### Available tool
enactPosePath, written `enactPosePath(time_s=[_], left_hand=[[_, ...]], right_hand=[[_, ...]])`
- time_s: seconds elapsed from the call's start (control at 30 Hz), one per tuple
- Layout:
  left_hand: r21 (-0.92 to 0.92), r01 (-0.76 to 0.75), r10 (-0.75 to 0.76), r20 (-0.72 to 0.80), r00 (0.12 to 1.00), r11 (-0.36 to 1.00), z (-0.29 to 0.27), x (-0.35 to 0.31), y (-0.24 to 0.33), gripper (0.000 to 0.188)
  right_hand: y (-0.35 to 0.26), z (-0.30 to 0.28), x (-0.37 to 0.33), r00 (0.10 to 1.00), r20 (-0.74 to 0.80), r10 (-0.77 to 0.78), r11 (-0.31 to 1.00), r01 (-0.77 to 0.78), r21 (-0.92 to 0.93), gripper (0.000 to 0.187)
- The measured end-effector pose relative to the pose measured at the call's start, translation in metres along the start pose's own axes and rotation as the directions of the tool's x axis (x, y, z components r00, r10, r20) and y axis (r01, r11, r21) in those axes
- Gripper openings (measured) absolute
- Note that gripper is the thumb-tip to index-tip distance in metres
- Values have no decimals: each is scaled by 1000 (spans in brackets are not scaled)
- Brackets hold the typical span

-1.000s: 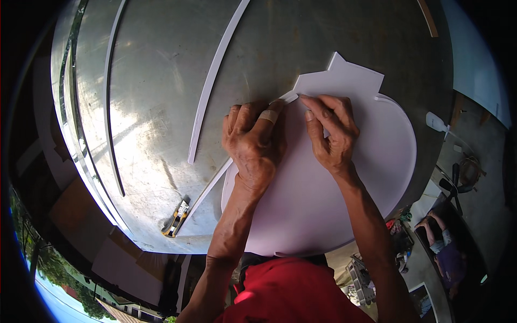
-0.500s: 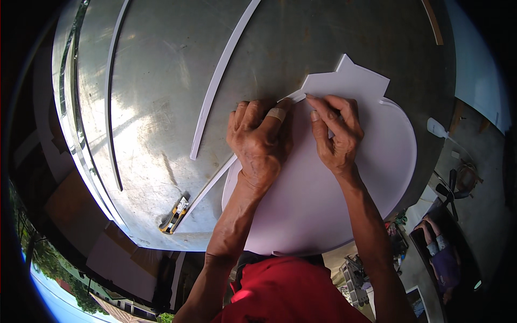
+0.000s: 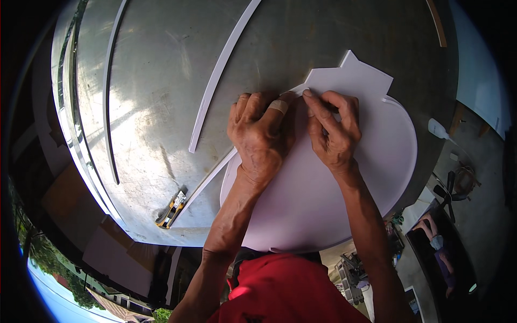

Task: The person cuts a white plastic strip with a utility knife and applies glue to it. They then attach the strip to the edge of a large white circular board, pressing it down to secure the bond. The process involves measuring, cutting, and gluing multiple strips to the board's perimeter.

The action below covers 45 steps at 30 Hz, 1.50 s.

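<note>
A large white sheet (image 3: 323, 199) lies flat on a grey metal table (image 3: 161, 107), filling the space from the picture's centre out toward four o'clock. It is mostly round, with a squared tab that sticks out toward one o'clock and ends in a small peak. Its long axis runs from the rounded edge near the person's body at about seven o'clock up to that tab at one o'clock, so the sheet points away from the person and a little to the right.

The left hand (image 3: 261, 137) lies palm down on the sheet's upper left edge, fingers together and only slightly curled, pressing rather than gripping; one finger has a bandage (image 3: 278, 106) round it. The right hand (image 3: 334, 132) sits just beside it at three o'clock, fingers bent, with thumb and forefinger pinched on a thin white sliver at the sheet's edge near the base of the tab. The fingertips of both hands nearly meet there.

A narrow white strip (image 3: 207, 183) runs from under the left hand down toward eight o'clock, ending near a yellow and black utility knife (image 3: 171, 209) that lies on the table well apart from the hands. A longer curved white strip (image 3: 223, 72) lies at eleven o'clock from the hands, running up toward twelve. The person's red shirt (image 3: 291, 293) shows at six o'clock.
</note>
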<state>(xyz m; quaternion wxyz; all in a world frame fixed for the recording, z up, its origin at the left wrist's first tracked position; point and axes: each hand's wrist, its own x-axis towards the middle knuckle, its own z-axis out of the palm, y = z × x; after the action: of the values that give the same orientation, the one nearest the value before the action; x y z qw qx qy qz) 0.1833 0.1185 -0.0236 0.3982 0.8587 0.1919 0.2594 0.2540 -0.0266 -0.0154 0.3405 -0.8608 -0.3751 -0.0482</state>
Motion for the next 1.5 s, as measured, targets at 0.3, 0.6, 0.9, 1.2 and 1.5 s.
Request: enactPosePath(time_s=[0.3,0.6,0.9,1.2,1.5], left_hand=[[-21,-3,3,4,1000,1000,-9,1,2,28],[25,3,-4,38,999,1000,-12,-1,1,28],[1,-17,17,-16,1000,1000,-7,-2,-1,22],[-53,82,-79,54,995,995,-12,3,4,22],[-118,272,-270,28,962,955,-5,7,11,22]], right_hand=[[2,4,-1,998,-20,-62,996,60,-62,51],[2,4,-2,997,-17,-78,994,76,-81,48],[2,5,-1,997,-15,-77,994,76,-81,50],[1,3,-1,998,-18,-63,994,61,-88,45],[4,4,-2,997,-30,-66,996,63,-70,50]])
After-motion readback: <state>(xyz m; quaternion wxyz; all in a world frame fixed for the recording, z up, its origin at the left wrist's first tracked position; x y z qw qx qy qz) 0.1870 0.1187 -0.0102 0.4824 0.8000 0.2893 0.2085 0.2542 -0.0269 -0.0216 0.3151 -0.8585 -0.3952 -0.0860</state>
